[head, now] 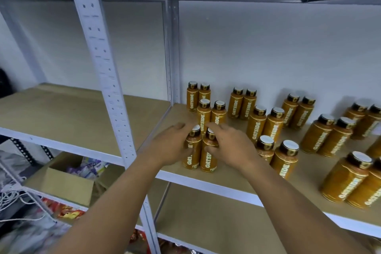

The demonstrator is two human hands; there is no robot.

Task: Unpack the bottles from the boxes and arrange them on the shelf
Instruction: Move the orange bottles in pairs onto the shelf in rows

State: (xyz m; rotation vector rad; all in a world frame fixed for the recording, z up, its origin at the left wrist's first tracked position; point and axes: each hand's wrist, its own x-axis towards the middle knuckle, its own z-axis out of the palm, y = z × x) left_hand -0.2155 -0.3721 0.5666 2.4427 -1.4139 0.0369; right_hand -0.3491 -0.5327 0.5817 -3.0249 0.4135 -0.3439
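Both hands are up at the shelf (309,173) now, working the near-left corner. The left hand (173,146) is curling round the outer side of the left bottle (192,151). The right hand (231,146) is wrapping the right bottle (208,156), with its fingertips reaching up by the cap. So that is one bottle per hand, and neither hand is spread wide or empty.

The two bottles are standing upright, long axis vertical and caps up. They are touching side by side between the hands, just inside the shelf's front edge. They seem to be resting on the board already, though the fingers are hiding enough that a slight lift cannot be ruled out.

Here is what matters for the next move. The pair behind (204,115) is sitting directly beyond them, close but apart, in the same column against the upright post. The other pairs (266,123) are lining up in columns off to the right.

The gap to close is straight away from the person, so each hand is placed to slide its own bottle back. The column looks near full, and the likely job is squaring up and letting go. An open box (61,183) is sitting on the lower shelf to the left.
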